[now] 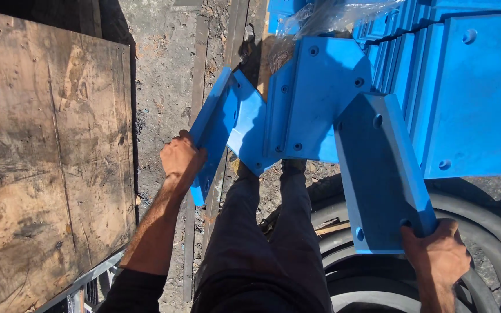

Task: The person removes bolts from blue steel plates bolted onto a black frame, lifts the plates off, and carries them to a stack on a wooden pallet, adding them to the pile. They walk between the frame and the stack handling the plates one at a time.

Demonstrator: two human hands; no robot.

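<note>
Two blue panels are being held at once, seen from above over the person's dark trousers (268,243). The left hand (180,159) is wrapped around the edge of a narrow blue panel (214,130), its fingers closed on the near rim; this panel is tilted, its upper end leaning toward the stack and its lower end hanging beside the wrist. The right hand (436,252) is clamped on the lower right corner of a longer blue panel (378,174), with the fingers (416,229) curled over its bottom edge. That panel slants up and to the left, where it meets a broad blue plate (314,98) with round holes near its corners. Behind these, at the upper right, a stack of similar blue panels (471,93) is stood on edge, and crumpled clear plastic wrap (331,14) is draped over its top. Black rubber hoses (494,226) are coiled on the ground beneath the right hand. To the left, a worn plywood sheet (47,156) is laid flat, just beside a strip of dirty concrete ground (163,69).
</note>
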